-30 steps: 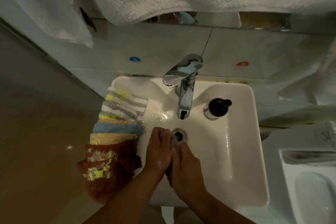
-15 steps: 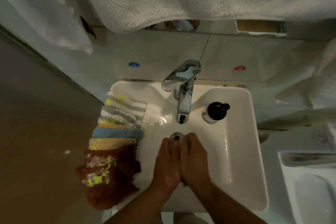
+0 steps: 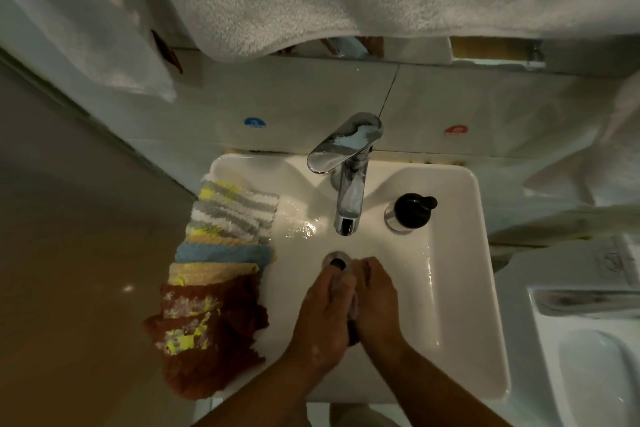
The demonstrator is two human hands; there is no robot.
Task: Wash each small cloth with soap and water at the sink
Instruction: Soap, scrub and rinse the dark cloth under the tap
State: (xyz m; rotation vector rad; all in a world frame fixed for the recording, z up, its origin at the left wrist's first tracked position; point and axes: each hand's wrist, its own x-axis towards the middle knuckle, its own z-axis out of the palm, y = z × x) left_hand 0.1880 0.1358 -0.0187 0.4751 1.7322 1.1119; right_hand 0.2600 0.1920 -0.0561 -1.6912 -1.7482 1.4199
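Just short of the drain (image 3: 335,262), both hands rub one small cloth (image 3: 353,308).
Left hand (image 3: 325,315) and right hand (image 3: 375,302) curl their fingers round it from either side, squeezing it between the palms, probably to work lather through while drips fall into the sink (image 3: 485,288). Waiting cloths (image 3: 221,270) lie left of the fingers, on the rim. A second ago the left hand reached further forward; now both sit level.
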